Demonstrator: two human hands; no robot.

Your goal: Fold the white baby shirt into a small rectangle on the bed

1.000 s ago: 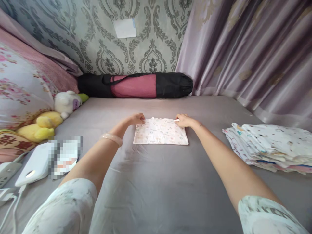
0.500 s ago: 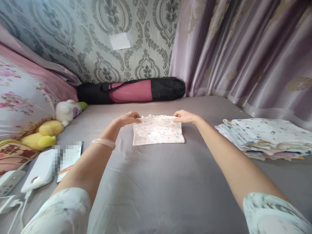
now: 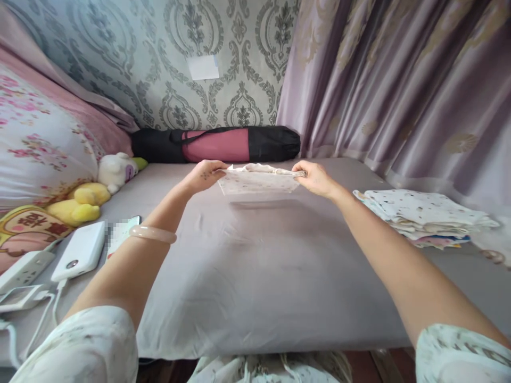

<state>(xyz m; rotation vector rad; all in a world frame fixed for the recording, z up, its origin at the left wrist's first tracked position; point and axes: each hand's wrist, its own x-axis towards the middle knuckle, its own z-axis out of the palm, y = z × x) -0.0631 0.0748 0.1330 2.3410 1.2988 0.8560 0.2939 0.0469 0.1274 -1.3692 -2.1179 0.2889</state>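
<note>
A folded, pale printed cloth (image 3: 259,182) hangs between my two hands, raised off the bed, with its shadow on the sheet beneath. My left hand (image 3: 206,176) pinches its upper left corner. At the upper right corner, my right hand (image 3: 314,177) grips the bunched edge. The cloth's top edge is slightly wavy, and its front panel tilts away from view. On the right lies a stack of folded printed cloths (image 3: 423,210), apart from both hands.
A grey sheet (image 3: 255,276) covers the bed. Against the wall lies a black and pink rolled bag (image 3: 217,145). At left are plush toys (image 3: 85,202), a floral pillow (image 3: 43,138), a white power bank (image 3: 80,252), a power strip (image 3: 27,271) and cables. A curtain (image 3: 383,80) hangs at right.
Both hands have lifted the cloth up off the bed and away from me. Its front panel now looks foreshortened. The view has shifted, showing the bed's near edge.
</note>
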